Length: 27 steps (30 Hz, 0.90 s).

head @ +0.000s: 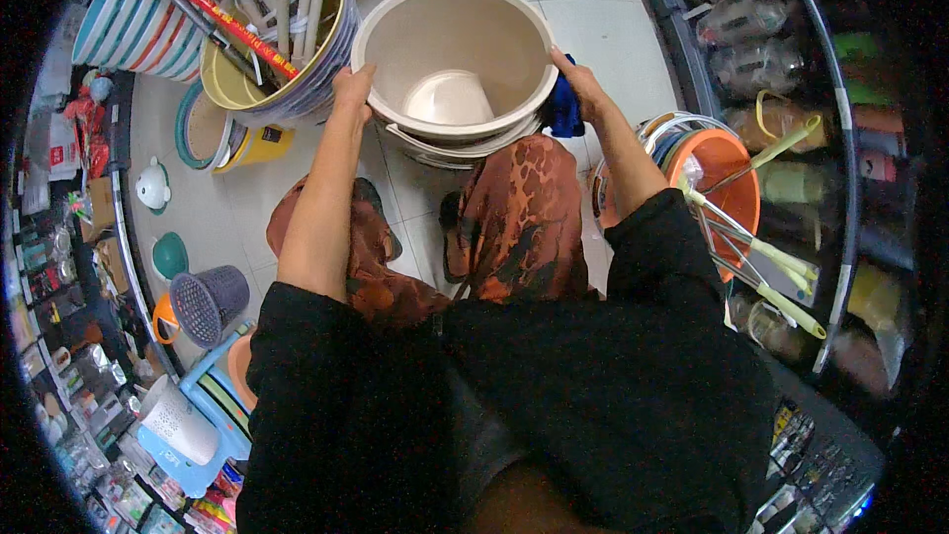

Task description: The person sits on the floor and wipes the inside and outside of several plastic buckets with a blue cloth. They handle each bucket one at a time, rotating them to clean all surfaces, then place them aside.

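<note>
A large beige plastic bucket (511, 37) faces me with its open mouth, its inside lit and bare. More rims of like buckets (445, 152) show just under it, close to my knees. My left hand (354, 93) grips the left side of the rim, thumb on the edge. On the opposite side my right hand (582, 89) holds the rim, with a dark blue cloth (565, 107) bunched between the palm and the bucket wall. How the fingers wrap the cloth is partly hidden.
At left stand a yellow tub (222, 81) of poles, striped buckets (141, 15) and a purple mesh basket (211, 304). To the right, an orange bucket (741, 156) holds green-handled tools beside a shelf rail (845, 163). Pale tiles (608, 37) cover the floor.
</note>
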### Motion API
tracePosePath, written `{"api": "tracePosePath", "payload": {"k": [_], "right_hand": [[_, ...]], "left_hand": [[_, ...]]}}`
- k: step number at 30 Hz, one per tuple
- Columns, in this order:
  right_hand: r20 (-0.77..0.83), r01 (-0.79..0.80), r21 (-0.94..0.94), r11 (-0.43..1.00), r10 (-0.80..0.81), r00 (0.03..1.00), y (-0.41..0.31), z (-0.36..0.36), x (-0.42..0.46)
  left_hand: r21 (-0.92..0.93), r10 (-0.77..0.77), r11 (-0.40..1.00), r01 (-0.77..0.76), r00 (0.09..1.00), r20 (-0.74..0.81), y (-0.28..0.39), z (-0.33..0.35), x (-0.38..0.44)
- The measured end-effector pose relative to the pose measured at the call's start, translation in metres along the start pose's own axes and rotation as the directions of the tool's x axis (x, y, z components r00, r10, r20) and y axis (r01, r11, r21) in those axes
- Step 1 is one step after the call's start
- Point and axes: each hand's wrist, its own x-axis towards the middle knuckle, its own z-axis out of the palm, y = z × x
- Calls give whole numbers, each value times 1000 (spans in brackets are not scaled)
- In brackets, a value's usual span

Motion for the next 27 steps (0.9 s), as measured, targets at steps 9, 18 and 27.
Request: {"api": "tracePosePath", "payload": {"k": [9,18,27], "right_hand": [[89,150,130,980,-162,983,-69,-1,-61],[268,317,-181,931,-263,927,-113,-49,-234],[375,270,391,880,-420,826,-127,-62,-351]], "left_hand": [[1,128,992,-129,982,138,79,-4,-32],[31,399,907,-420,880,259,184,-38,-213],[357,345,801,-482,857,383,211,-119,-375]]}}
